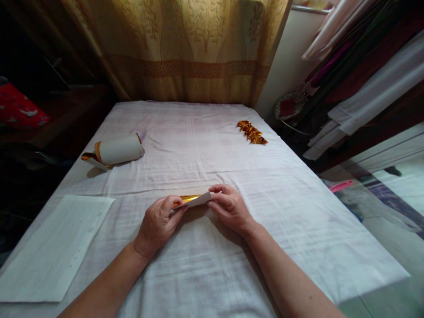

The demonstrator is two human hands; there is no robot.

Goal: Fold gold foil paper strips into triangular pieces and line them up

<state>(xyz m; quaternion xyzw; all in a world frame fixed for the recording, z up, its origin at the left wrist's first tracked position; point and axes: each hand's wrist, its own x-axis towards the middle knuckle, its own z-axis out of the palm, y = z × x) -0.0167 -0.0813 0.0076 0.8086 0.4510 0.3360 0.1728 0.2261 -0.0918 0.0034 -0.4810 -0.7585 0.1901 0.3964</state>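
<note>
A small sheet of gold foil paper (195,201), white on its back, is held between my two hands just above the cloth. It is bent over lengthwise, with a strip of gold showing along its top. My left hand (162,221) pinches the left end between thumb and fingers. At the right end, my right hand (228,207) grips the corner with its thumb and fingertips. Further back on the right lies a row of several folded gold foil pieces (252,132). To the left rests a curled roll of white-backed gold paper (119,149).
A white cloth (185,154) covers the table. Flat at the left front lies a white paper sheet (56,247). A gold curtain (205,48) hangs behind the far edge. Clothes (380,84) hang on the right, and a red patterned object (21,106) stands at the left.
</note>
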